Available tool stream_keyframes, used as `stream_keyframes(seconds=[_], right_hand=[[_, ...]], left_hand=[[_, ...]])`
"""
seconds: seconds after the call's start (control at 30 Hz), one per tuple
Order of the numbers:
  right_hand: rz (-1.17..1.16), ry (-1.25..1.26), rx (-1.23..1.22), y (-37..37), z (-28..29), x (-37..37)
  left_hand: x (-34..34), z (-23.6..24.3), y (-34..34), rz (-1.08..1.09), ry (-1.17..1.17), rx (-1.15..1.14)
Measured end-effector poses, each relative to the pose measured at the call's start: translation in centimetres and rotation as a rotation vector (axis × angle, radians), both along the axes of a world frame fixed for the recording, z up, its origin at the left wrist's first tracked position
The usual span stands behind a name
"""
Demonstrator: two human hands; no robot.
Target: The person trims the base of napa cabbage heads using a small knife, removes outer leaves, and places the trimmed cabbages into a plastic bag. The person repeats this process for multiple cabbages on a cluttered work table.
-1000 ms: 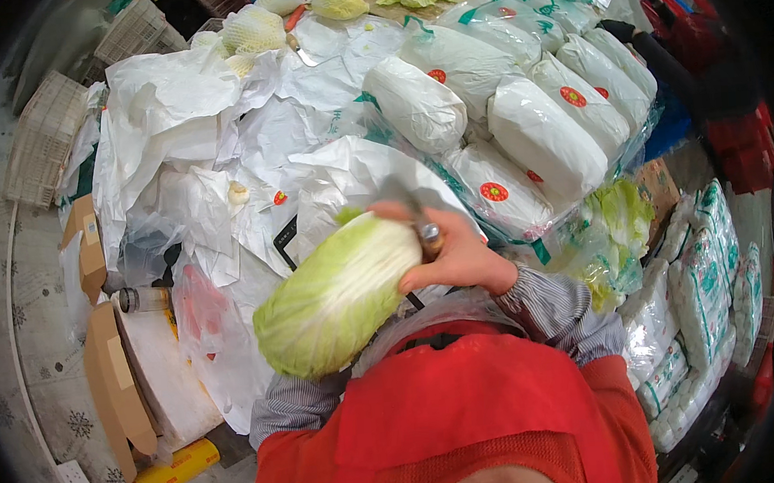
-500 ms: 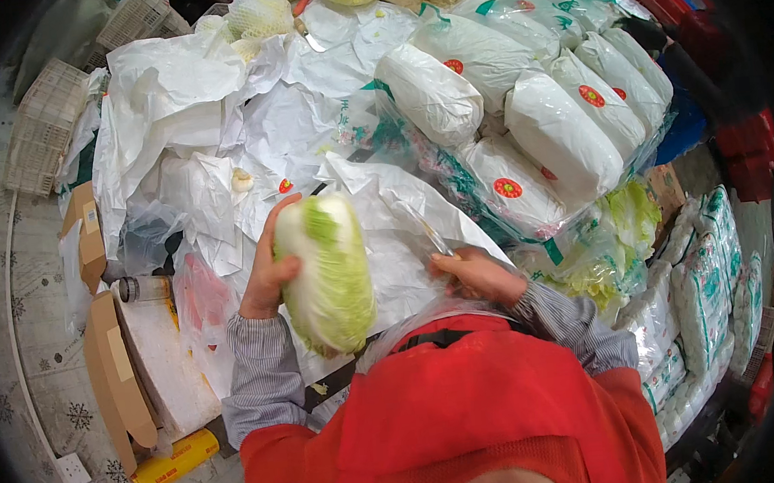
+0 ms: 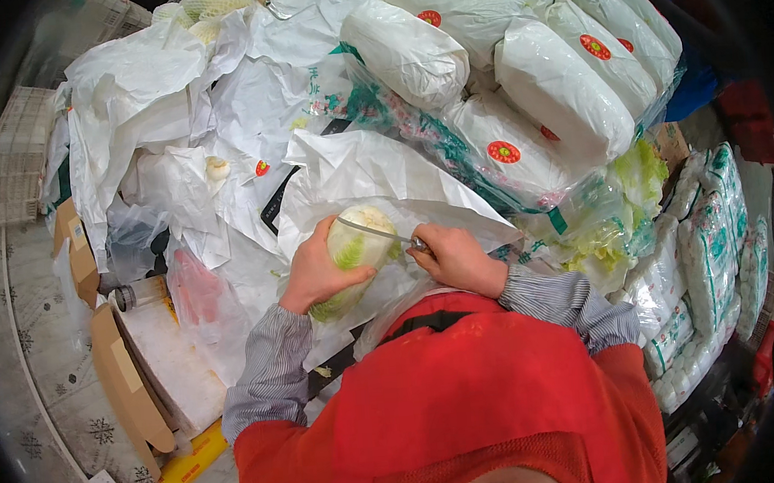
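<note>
On crumpled white paper (image 3: 368, 169), a pale-green oblong cabbage (image 3: 354, 246) is clasped by the left hand (image 3: 317, 273); a thin steel knife (image 3: 377, 231) across its end is clenched in the right hand (image 3: 460, 259). Rightward, room is limited by plump white-wrapped bundles (image 3: 565, 90).

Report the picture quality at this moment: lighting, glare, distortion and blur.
Head view: black vignetting rounds off the corners, and the pale floor line at left bows with the fisheye; head view: lighting is soft, with glints on the plastic-wrapped packs at right; head view: left hand, right hand, cabbage and knife show little blur.
</note>
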State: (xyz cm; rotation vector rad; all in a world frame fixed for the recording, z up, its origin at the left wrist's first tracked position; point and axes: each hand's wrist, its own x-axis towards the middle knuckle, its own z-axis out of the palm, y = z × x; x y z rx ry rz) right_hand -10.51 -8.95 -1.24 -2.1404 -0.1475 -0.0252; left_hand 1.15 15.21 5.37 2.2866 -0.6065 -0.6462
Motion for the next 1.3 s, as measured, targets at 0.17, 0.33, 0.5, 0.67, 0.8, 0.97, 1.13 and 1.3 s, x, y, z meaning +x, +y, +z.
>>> stream_keyframes(seconds=[0.17, 0.33, 0.5, 0.67, 0.8, 0.97, 1.13, 1.3], right_hand=[[0.012, -0.012, -0.128, 0.6, -0.9, 0.5], [0.066, -0.005, -0.189, 0.6, -0.8, 0.5], [0.149, 0.006, -0.198, 0.2, -1.2, 0.9], [0.149, 0.077, -0.207, 0.1, -1.6, 2.3], [0.142, 0.152, -0.186, 0.2, -1.6, 3.2], [0.095, 0.246, -0.31, 1.2, -1.7, 3.6], [0.052, 0.272, -0.305, 0.9, -1.5, 3.5], [-0.002, 0.624, 0.24, -1.0, 2.7, 2.2]], left_hand=[[0.2, -0.7, 0.2, 0.013, 0.008, -0.051], [0.4, -1.1, 0.6, 0.023, 0.039, -0.096], [0.3, -1.0, 0.4, 0.02, 0.018, -0.099], [0.1, -1.1, 0.0, 0.006, -0.079, -0.059], [0.0, -1.0, -0.1, 0.011, -0.093, -0.05], [-2.3, -1.0, -0.1, -0.036, -0.218, -0.082], [-4.1, -0.8, 0.7, 0.015, -0.349, -0.136], [-5.3, 0.9, 2.3, 0.51, 0.017, -0.471]])
